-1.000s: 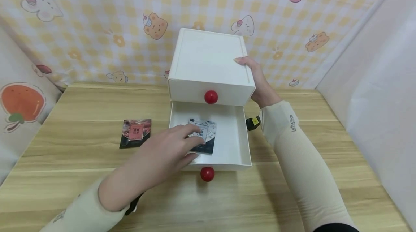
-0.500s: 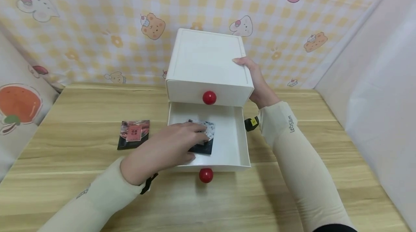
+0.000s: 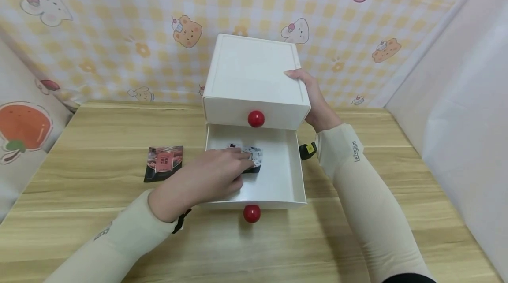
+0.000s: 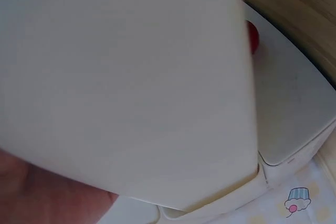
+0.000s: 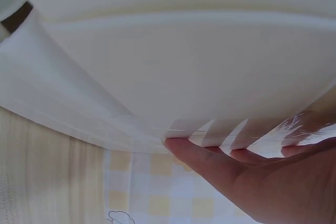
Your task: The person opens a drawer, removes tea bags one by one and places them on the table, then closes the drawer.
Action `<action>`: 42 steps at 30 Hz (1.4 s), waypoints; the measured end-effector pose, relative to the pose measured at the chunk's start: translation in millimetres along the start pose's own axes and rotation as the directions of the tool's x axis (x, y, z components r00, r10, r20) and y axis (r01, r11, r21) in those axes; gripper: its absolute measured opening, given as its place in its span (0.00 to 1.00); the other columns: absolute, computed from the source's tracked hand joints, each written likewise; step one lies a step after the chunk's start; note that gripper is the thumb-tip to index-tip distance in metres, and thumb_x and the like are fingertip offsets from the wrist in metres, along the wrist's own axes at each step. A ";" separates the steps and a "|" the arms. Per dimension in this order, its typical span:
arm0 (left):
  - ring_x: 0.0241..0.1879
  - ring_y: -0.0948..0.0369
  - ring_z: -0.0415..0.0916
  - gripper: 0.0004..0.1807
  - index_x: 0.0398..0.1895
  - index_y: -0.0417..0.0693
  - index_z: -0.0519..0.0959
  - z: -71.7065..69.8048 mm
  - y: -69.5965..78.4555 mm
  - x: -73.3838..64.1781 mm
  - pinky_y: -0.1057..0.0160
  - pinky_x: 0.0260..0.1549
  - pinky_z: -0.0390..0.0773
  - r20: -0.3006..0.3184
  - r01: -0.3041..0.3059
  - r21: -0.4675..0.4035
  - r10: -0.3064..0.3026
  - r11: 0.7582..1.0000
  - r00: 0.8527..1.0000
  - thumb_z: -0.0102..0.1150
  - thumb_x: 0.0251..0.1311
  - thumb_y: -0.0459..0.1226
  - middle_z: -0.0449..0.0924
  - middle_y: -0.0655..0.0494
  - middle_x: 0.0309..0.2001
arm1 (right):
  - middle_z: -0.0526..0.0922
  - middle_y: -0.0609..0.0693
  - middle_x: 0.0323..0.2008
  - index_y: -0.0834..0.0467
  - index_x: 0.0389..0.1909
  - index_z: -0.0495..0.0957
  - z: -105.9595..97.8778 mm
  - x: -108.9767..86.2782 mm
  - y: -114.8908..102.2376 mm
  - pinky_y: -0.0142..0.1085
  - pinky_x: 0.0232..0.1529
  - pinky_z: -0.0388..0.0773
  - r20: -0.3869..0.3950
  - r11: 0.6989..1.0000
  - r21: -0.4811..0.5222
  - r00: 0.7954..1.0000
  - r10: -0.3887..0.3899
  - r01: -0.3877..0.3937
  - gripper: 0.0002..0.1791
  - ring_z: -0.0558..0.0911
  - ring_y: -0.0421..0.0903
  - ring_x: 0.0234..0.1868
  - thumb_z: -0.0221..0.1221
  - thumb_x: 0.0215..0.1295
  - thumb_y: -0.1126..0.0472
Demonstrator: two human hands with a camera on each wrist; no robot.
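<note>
A white two-drawer cabinet (image 3: 254,69) with red knobs stands on the table, its lower drawer (image 3: 278,186) pulled out. Inside the drawer my left hand (image 3: 210,173) pinches a small dark sachet (image 3: 255,156) with a pale printed front, and covers part of it. In the left wrist view a white drawer wall (image 4: 131,87) hides most of that hand; only a bit of skin shows at lower left. My right hand (image 3: 311,93) steadies the cabinet, thumb on the top edge. Seen from the right wrist, its fingers (image 5: 205,163) lie straight against the white side wall.
Left of the cabinet lies another sachet (image 3: 163,164), dark with a red label. A black object with a yellow mark (image 3: 308,150) sits beside the drawer's right side. Behind the wooden table (image 3: 119,124) hangs a yellow checked cloth (image 3: 147,40).
My left hand has come further over the sachet and its fingers have drawn in. The sachet's near edge has shifted back and it looks shorter. The right hand stays on the cabinet.
</note>
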State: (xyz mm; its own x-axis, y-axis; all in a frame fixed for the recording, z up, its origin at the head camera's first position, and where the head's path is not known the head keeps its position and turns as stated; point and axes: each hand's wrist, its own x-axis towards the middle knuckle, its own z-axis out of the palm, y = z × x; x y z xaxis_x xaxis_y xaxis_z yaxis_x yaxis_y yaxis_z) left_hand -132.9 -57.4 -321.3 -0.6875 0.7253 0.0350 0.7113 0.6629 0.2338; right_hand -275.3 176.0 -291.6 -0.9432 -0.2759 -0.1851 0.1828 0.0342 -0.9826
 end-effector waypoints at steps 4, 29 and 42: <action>0.51 0.55 0.85 0.15 0.50 0.44 0.86 0.9 -1.8 0.9 0.55 0.49 0.86 -0.049 -0.004 0.022 0.005 1.000 0.999 0.64 0.60 0.30 0.87 0.49 0.51 | 0.72 0.50 0.54 0.52 0.76 0.50 -0.3 -0.2 0.4 0.31 0.39 0.80 -0.001 1.000 -0.008 1.000 -0.003 0.003 0.38 0.79 0.42 0.44 0.41 0.68 0.43; 0.45 0.58 0.88 0.29 0.54 0.46 0.83 -28.3 -6.6 -51.2 0.61 0.30 0.86 -0.541 -0.117 0.192 0.205 0.974 0.815 0.63 0.49 0.16 0.87 0.55 0.51 | 0.71 0.50 0.54 0.51 0.76 0.51 0.5 -1.0 0.4 0.31 0.39 0.80 0.002 1.000 -0.012 1.000 -0.011 0.011 0.37 0.78 0.43 0.45 0.40 0.68 0.44; 0.51 0.49 0.86 0.17 0.60 0.45 0.80 -21.5 -40.1 -86.8 0.52 0.47 0.83 -0.670 0.088 0.002 -0.064 0.996 0.740 0.50 0.72 0.29 0.87 0.48 0.52 | 0.74 0.48 0.51 0.53 0.71 0.57 0.9 0.9 0.9 0.31 0.40 0.79 0.017 0.999 0.043 1.000 -0.027 0.026 0.33 0.79 0.41 0.44 0.42 0.67 0.44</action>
State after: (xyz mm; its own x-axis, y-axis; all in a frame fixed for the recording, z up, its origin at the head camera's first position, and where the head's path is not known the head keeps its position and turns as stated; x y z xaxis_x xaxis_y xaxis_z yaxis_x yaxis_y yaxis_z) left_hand -104.9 -150.9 -312.8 -0.6525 0.3696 0.6615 0.6479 0.7248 0.2342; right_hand -275.7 174.9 -292.7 -0.9429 -0.2928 -0.1586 0.1702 -0.0147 -0.9853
